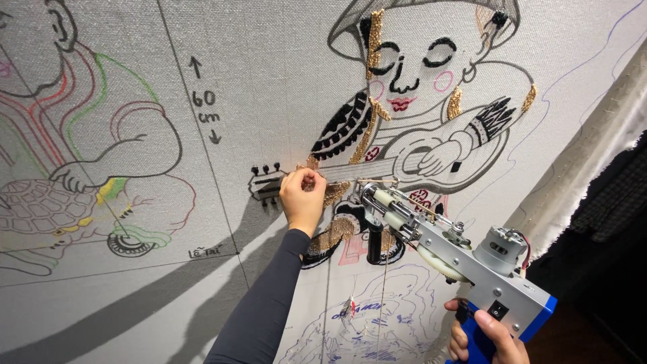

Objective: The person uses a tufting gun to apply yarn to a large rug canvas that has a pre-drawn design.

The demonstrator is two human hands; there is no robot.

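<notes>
While two hands (302, 199) work, one tufting gun (445, 253), one cloth (269, 81)

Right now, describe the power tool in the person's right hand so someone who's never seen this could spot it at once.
Start from the big grey cloth covered in drawn figures, and go to its lower right, below the guitar-playing figure. There the right hand grips the tufting gun by its blue handle. Its silver metal body, with its nose pressed against the cloth, is the only machine among drawings and yarn.
</notes>
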